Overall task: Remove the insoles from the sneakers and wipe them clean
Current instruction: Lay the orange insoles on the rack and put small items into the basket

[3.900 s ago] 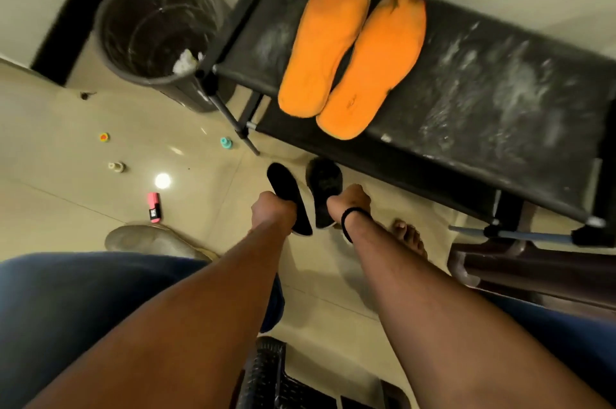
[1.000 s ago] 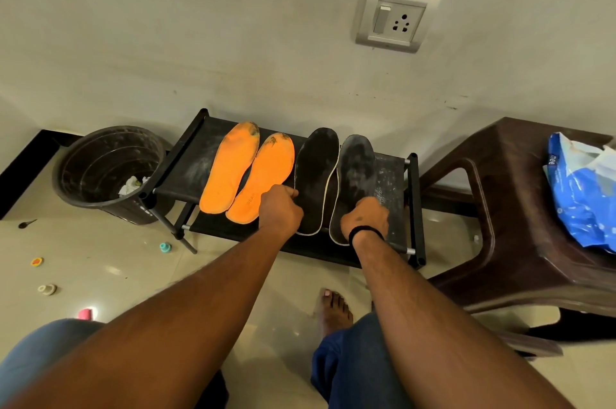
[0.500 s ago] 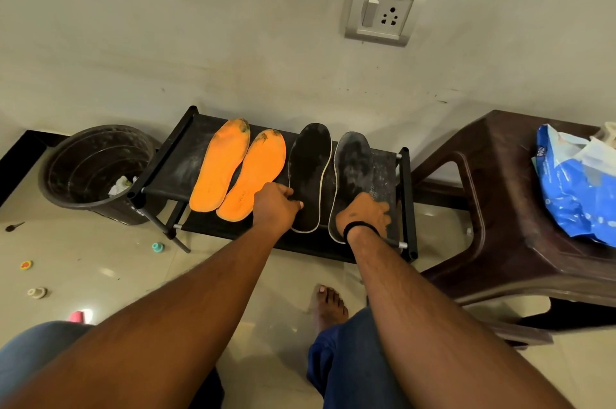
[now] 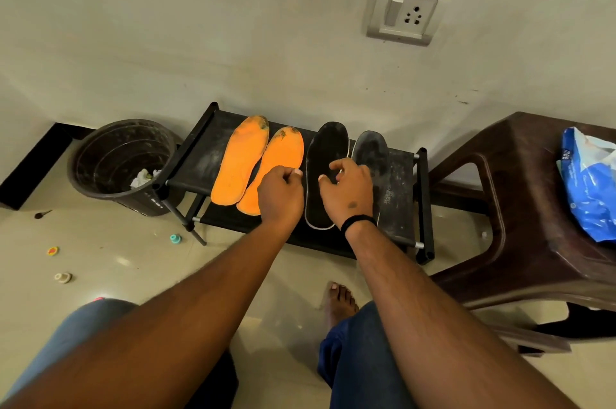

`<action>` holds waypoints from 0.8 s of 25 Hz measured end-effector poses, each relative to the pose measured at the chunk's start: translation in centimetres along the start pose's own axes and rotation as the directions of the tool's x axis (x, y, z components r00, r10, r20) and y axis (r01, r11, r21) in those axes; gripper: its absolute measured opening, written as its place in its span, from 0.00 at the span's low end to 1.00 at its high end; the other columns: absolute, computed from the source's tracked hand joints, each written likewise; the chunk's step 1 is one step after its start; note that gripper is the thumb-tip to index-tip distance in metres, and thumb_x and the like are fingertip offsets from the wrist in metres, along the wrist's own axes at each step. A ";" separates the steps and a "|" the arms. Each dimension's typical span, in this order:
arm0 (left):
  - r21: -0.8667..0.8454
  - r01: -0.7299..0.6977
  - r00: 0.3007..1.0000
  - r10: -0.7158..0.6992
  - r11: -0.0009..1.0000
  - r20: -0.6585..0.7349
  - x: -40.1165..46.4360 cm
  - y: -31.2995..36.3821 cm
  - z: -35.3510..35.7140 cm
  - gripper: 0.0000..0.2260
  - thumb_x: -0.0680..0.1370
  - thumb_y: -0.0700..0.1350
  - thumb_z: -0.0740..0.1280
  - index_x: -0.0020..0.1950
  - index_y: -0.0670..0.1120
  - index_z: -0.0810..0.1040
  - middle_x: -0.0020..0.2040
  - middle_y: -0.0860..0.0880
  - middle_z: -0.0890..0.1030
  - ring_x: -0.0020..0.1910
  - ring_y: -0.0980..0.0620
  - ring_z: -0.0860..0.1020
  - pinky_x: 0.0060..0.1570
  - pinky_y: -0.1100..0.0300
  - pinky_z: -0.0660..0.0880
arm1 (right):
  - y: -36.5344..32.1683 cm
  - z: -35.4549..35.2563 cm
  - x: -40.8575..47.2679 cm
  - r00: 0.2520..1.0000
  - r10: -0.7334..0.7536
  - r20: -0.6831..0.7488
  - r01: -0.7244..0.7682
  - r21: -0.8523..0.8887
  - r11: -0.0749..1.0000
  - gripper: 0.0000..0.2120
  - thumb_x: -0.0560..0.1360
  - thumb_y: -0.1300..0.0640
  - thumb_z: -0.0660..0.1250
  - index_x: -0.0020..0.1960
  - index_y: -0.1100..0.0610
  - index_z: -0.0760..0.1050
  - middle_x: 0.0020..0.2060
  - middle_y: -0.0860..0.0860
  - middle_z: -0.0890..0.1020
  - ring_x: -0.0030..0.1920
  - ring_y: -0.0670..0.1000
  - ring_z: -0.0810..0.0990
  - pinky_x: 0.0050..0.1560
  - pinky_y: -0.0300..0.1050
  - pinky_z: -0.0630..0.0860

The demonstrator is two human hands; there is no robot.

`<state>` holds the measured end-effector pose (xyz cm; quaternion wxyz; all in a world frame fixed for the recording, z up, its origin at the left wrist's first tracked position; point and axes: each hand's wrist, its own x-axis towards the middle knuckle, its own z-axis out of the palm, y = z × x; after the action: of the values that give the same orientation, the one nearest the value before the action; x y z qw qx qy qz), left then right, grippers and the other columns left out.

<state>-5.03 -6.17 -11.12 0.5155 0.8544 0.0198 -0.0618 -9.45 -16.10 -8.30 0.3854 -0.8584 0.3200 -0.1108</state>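
Note:
Two orange insoles (image 4: 240,161) (image 4: 283,151) lie side by side on the top shelf of a low black shoe rack (image 4: 196,161). To their right lie two black insoles (image 4: 325,148) (image 4: 371,148), the first with a white edge, the second dusty grey. My left hand (image 4: 280,195) hovers over the heel of the inner orange insole, fingers loosely curled, holding nothing. My right hand (image 4: 348,188), with a black wristband, hovers over the black insoles, fingers loosely bent and apart, also holding nothing. No sneakers are in view.
A dark bin (image 4: 120,161) with crumpled paper stands left of the rack. A brown plastic stool (image 4: 520,195) with a blue bag (image 4: 590,181) stands at the right. Small caps (image 4: 175,238) lie scattered on the tiled floor; my bare foot (image 4: 340,303) is below the rack.
Both hands have let go of the black insoles' heels and lifted off the rack. All the insoles stay in place on the shelf.

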 end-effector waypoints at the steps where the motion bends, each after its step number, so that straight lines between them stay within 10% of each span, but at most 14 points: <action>1: -0.055 0.043 0.999 -0.043 0.998 0.003 0.1 0.5 -1.4 0.09 0.82 0.46 0.64 0.48 0.44 0.81 0.42 0.47 0.81 0.43 0.48 0.79 0.40 0.57 0.73 | -1.2 0.2 -0.6 0.999 -0.036 0.007 0.036 0.038 0.999 0.15 0.75 0.54 0.70 0.60 0.52 0.76 0.54 0.51 0.75 0.47 0.46 0.76 0.46 0.34 0.73; 12: -0.330 0.095 0.969 -0.163 0.939 -0.186 -5.2 4.3 -22.2 0.12 0.70 0.45 0.65 0.35 0.35 0.76 0.31 0.45 0.75 0.31 0.48 0.72 0.33 0.50 0.73 | -19.7 0.2 -12.8 0.959 -0.254 0.129 0.225 0.204 0.953 0.10 0.74 0.52 0.69 0.54 0.51 0.77 0.48 0.50 0.80 0.47 0.50 0.79 0.44 0.43 0.75; 20: -0.383 -0.009 0.978 -0.072 0.924 -0.198 -11.4 11.6 -28.9 0.11 0.76 0.45 0.69 0.57 0.51 0.76 0.52 0.45 0.82 0.50 0.47 0.82 0.52 0.47 0.81 | -26.7 -7.0 -18.6 0.912 -0.368 0.183 0.327 0.219 0.919 0.13 0.75 0.53 0.67 0.59 0.52 0.74 0.54 0.52 0.80 0.50 0.51 0.80 0.45 0.41 0.76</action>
<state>-12.69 14.27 13.82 0.6659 0.7391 0.0991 0.0248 -14.49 4.89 17.07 0.4699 -0.8694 0.1051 -0.1108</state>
